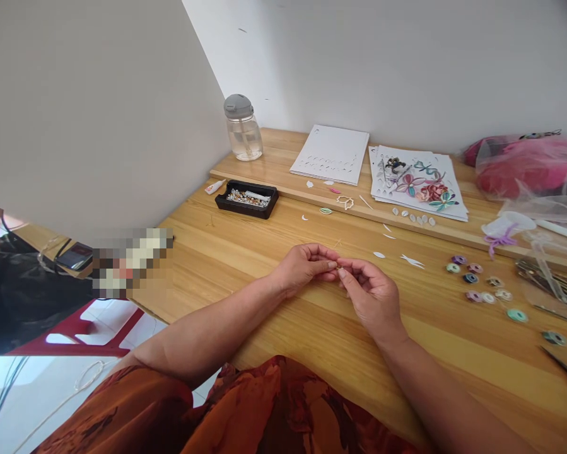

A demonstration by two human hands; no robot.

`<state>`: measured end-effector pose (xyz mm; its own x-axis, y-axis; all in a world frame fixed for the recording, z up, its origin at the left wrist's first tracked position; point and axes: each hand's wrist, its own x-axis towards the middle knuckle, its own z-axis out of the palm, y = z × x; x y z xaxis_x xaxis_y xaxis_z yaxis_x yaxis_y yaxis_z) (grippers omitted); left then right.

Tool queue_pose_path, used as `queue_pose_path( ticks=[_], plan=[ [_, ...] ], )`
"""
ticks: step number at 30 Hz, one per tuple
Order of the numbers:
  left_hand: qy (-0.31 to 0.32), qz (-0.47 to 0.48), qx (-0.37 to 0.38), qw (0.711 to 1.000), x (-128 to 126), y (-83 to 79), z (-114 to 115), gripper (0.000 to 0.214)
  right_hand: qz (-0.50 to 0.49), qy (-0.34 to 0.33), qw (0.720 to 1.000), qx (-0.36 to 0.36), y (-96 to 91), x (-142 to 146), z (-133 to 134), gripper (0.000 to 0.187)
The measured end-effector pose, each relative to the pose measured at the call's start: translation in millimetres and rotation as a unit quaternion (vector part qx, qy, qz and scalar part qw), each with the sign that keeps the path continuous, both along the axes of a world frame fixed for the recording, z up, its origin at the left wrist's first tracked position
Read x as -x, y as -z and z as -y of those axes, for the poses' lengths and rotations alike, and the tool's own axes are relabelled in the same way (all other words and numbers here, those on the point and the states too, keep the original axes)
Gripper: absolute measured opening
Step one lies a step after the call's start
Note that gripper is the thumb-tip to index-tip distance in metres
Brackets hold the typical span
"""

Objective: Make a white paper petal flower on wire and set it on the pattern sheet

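My left hand (pixel 306 268) and my right hand (pixel 371 290) meet over the wooden table, fingertips almost touching. Both are closed in a pinch on a thin gold-coloured wire (pixel 339 267), mostly hidden by the fingers. Fine strands of it seem to stick up just above the fingertips. Beyond the hands lie small white paper petals (pixel 379 255), a green-edged leaf shape (pixel 326 210) and a petal-outlined cutout (pixel 345 202). Several thread bobbins (pixel 470 278) in various colours lie to the right of my right hand.
A black tray (pixel 246 199) of beads, a small glue tube (pixel 215 187) and a water bottle (pixel 244 129) stand back left. White sheets (pixel 333 151) and finished flower pieces (pixel 420 183) rest on the raised back ledge. Scissors (pixel 564 366) lie at far right.
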<state>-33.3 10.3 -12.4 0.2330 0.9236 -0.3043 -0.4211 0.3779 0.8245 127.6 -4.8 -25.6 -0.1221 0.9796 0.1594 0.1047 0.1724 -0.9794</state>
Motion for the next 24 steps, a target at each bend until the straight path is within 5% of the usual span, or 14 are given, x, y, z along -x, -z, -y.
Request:
queue_pose_path(
  ticks=[24],
  plan=[
    [0.017, 0.019, -0.009, 1.000, 2.3, -4.8, 0.9, 0.047, 0.017, 0.031, 0.999, -0.011, -1.1, -2.8, -0.2, 0.019]
  ],
)
